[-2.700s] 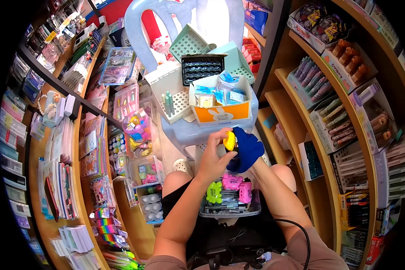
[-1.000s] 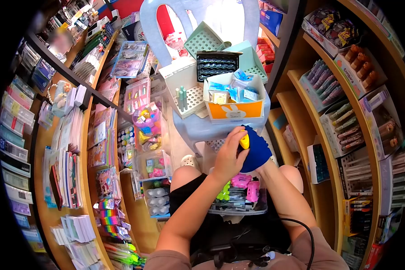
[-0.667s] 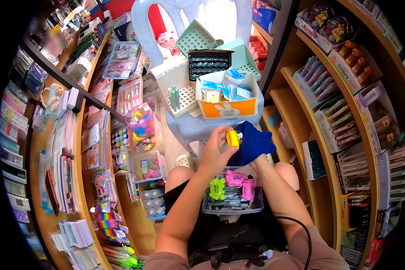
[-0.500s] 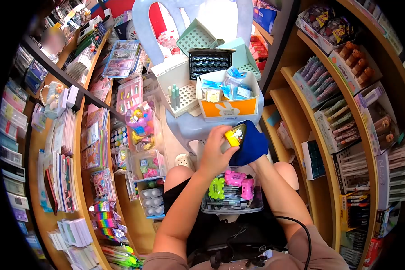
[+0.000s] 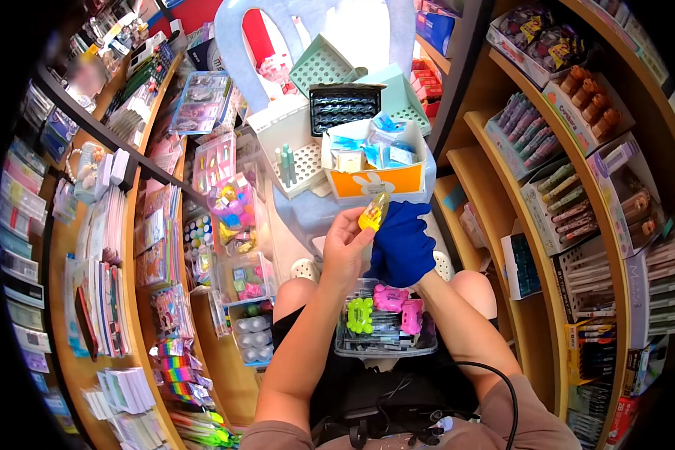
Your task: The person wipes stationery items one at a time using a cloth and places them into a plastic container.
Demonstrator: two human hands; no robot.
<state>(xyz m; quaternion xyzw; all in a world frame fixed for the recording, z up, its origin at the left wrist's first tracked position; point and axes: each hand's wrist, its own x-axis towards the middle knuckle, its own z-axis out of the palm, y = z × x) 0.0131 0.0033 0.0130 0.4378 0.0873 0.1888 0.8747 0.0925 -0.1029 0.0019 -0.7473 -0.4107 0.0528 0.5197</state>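
Observation:
Between the fingers of my left hand (image 5: 343,244) is a small yellow object (image 5: 371,215) with a clear, pointed top; I cannot make out its exact kind. A dark blue cloth (image 5: 403,244) is bunched over my right hand, hiding the fingers, with only the wrist (image 5: 429,283) showing below it. The yellow object is held up beside the cloth's upper left edge. Below both hands, a clear plastic tub (image 5: 386,351) sits on my lap. Several pens lie in it, with a green bear-shaped item (image 5: 360,316) and pink ones (image 5: 391,298) on top.
Ahead stands a pale blue chair (image 5: 307,214) bearing an orange-and-white box (image 5: 367,183) of blue packets, a black ridged tray (image 5: 345,109) and perforated boxes (image 5: 326,64). Stocked wooden shelves (image 5: 495,172) rise close on the right. More shelves (image 5: 146,330) with notebooks and pens line the left.
My left hand has turned the yellow object more upright and moved it slightly left, off the cloth. The blue cloth has shifted left and down and is more bunched.

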